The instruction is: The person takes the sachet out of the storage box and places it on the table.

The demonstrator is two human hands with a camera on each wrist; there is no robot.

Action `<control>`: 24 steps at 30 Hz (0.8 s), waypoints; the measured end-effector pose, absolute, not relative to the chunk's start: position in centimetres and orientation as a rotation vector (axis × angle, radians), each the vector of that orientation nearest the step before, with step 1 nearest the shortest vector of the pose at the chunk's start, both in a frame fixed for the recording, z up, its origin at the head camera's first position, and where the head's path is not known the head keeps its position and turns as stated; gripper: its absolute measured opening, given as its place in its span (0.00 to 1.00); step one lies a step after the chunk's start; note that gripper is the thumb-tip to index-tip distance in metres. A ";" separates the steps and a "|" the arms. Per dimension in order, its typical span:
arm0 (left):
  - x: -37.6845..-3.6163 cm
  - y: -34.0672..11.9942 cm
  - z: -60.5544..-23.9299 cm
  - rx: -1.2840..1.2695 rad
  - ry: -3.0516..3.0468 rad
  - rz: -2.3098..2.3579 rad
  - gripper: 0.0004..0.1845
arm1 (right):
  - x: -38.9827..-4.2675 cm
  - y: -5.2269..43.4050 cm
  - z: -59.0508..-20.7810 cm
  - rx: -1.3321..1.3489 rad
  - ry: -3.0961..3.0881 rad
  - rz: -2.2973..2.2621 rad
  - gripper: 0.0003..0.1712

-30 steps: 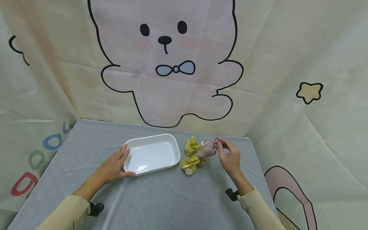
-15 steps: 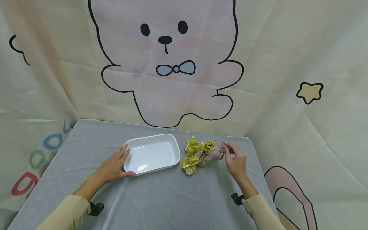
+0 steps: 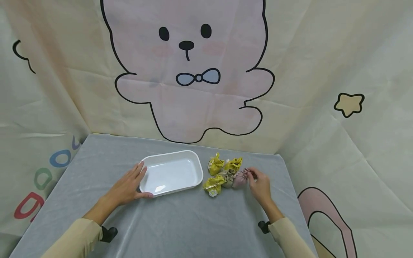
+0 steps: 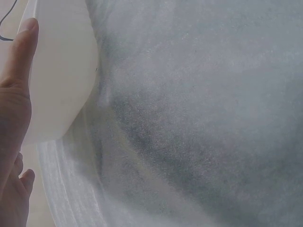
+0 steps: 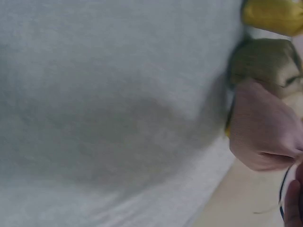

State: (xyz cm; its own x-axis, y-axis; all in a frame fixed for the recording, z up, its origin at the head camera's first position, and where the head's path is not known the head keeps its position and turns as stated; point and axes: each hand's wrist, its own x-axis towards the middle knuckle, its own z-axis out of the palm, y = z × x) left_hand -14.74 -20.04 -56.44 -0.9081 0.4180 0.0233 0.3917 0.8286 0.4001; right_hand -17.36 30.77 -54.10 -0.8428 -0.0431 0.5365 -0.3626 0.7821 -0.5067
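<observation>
Pink fabric, gathered into a small drawstring pouch (image 3: 239, 178), is seen just right of centre in the head view, its tied neck pinched between the thumb and fingertips of the right hand (image 3: 260, 185). The pouch is set on the grey tablecloth (image 3: 180, 222) at the right end of a tight cluster: a beige pouch (image 3: 228, 177) touches it on the left, two yellow pouches (image 3: 215, 164) (image 3: 235, 163) sit just behind, and a third yellow pouch with a small white flower (image 3: 213, 185) lies at the lower left of the group. In the right wrist view the pink pouch (image 5: 262, 130) fills the right edge of the frame, pressed against the beige pouch (image 5: 262, 66) above it, with a yellow one (image 5: 274, 15) in the upper right corner; only a sliver of a fingertip is caught at the lower right. To the left of the cluster, near but apart from it, a white rectangular plastic tray (image 3: 151, 159) is steadied by the left hand (image 3: 127, 186), whose fingers are laid straight and close together along the tray's near left corner, the thumb stretched along its front edge. The left wrist view shows the thumb (image 4: 21, 52) flat against the white tray wall (image 4: 59, 75) in the upper left of the frame. Cream sleeves are visible at the bottom of the head view, and a backdrop printed with a cartoon bear (image 3: 190, 71) hangs behind the table.
</observation>
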 end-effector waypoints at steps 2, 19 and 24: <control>-14.7 -20.0 -56.5 0.648 2.939 0.626 0.63 | -17.2 30.7 -54.7 0.296 -2.527 0.829 0.07; -14.8 -20.2 -56.8 0.681 2.954 0.616 0.62 | -16.9 30.5 -55.0 0.190 -2.628 0.888 0.08; -14.7 -20.3 -56.8 0.688 2.963 0.614 0.60 | -16.8 31.0 -54.3 0.196 -2.623 0.867 0.09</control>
